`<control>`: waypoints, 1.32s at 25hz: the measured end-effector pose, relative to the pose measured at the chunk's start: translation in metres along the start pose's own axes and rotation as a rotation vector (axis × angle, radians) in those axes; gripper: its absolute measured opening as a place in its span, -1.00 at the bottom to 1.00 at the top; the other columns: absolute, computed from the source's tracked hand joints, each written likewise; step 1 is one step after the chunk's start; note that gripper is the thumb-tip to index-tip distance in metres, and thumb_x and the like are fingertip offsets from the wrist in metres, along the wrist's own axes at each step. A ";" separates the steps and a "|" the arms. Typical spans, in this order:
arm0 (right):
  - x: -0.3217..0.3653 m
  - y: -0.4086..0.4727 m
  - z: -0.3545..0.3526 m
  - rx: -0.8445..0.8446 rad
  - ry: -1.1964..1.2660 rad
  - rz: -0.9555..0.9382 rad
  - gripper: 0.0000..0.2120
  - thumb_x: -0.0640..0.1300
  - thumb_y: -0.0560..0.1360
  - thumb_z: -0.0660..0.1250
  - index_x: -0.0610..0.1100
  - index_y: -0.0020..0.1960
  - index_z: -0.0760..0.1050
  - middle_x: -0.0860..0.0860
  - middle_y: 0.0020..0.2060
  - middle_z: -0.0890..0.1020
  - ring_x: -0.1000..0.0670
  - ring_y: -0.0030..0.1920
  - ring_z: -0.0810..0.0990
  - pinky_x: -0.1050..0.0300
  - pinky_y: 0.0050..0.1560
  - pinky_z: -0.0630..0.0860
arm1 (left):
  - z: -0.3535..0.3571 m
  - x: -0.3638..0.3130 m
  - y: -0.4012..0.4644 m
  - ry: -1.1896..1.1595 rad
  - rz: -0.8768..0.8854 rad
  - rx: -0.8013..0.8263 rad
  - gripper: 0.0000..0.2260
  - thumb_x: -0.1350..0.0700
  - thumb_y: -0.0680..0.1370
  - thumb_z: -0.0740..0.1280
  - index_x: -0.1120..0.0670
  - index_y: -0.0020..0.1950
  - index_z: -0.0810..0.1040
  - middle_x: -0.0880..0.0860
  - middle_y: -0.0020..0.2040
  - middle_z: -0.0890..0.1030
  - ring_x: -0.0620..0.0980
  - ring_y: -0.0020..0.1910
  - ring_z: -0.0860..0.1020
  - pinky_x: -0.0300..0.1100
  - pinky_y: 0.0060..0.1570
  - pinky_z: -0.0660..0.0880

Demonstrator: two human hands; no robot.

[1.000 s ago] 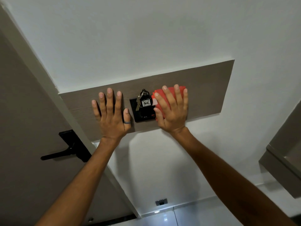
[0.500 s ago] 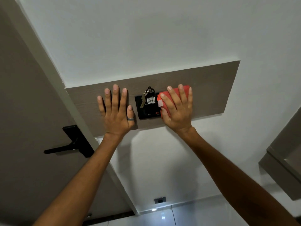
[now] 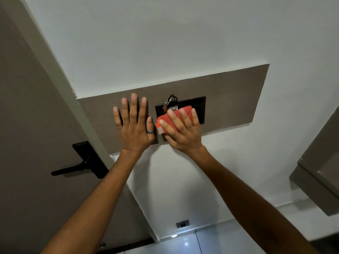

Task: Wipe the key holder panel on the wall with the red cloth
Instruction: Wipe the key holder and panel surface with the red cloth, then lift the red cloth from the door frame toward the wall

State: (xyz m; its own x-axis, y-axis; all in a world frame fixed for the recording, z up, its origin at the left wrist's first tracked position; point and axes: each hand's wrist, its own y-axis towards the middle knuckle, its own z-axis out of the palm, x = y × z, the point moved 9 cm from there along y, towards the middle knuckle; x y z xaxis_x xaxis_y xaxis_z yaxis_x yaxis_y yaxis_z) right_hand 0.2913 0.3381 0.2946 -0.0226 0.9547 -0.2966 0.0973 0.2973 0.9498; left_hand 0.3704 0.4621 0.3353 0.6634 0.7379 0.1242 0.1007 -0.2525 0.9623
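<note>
Panel point(image 3: 229, 92) recess half-hidden under red cloth point(image 3: 166, 121) (tag unreadable)

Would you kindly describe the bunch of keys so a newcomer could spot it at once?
Find the long grey-brown wooden panel on the white wall. Near its middle sits a black rectangular plate; the metal keys with a white tag hang at its upper left, just above the red cloth under the right hand.
</note>
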 end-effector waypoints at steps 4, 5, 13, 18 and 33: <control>-0.025 -0.029 -0.014 0.048 -0.018 -0.040 -0.36 -0.04 0.57 0.48 -0.02 0.59 0.35 -0.12 0.51 0.44 -0.20 0.70 0.12 -0.35 0.69 0.10 | -0.003 0.001 0.003 -0.070 -0.047 0.013 -0.44 0.00 0.72 0.13 0.11 0.70 0.15 0.09 0.70 0.11 0.06 0.73 -0.12 0.12 0.70 -0.14; -0.032 -0.040 -0.018 0.106 0.007 -0.011 -0.35 -0.10 0.56 0.49 -0.03 0.59 0.35 -0.15 0.51 0.44 -0.21 0.71 0.11 -0.37 0.69 0.08 | -0.004 -0.001 -0.001 -0.119 -0.072 0.017 -0.45 0.00 0.72 0.15 0.12 0.70 0.15 0.11 0.71 0.10 0.05 0.73 -0.13 0.11 0.71 -0.15; -0.097 -0.168 -0.100 0.350 0.311 1.061 -0.56 -0.33 0.66 0.23 -0.08 0.51 0.39 0.03 0.59 0.38 0.15 0.69 0.10 -0.43 0.60 0.31 | 0.013 -0.141 -0.148 -0.610 0.152 0.386 -0.54 0.02 0.70 0.20 0.16 0.57 0.32 0.18 0.63 0.26 0.11 0.72 0.05 0.12 0.71 0.01; -0.150 -0.284 -0.177 0.590 0.308 1.313 -0.47 -0.38 0.64 0.22 -0.09 0.57 0.35 0.03 0.64 0.30 -0.14 0.70 0.14 -0.30 0.63 0.34 | 0.061 -0.292 -0.197 -0.623 0.296 0.891 -0.43 -0.13 0.73 0.07 0.18 0.65 0.31 0.19 0.68 0.24 0.21 0.69 0.17 0.23 0.64 0.22; -0.465 -0.552 -0.315 1.644 -0.081 0.938 -0.40 0.12 0.78 0.04 -0.08 0.72 -0.01 -0.10 0.73 -0.05 -0.18 0.73 -0.14 -0.28 0.73 -0.16 | 0.191 -0.588 -0.238 -0.427 0.295 1.390 -0.32 -0.29 0.69 -0.20 0.03 0.73 0.01 0.13 0.74 -0.02 0.15 0.71 -0.19 0.12 0.70 -0.16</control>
State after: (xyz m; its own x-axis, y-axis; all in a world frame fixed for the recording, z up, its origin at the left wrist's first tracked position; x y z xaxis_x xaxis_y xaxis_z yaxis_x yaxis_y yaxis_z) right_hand -0.0649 -0.2675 -0.0603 0.6296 0.7643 0.1393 0.7717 -0.5945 -0.2259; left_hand 0.0977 -0.0308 -0.0132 0.9230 0.3819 -0.0471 0.3750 -0.9202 -0.1120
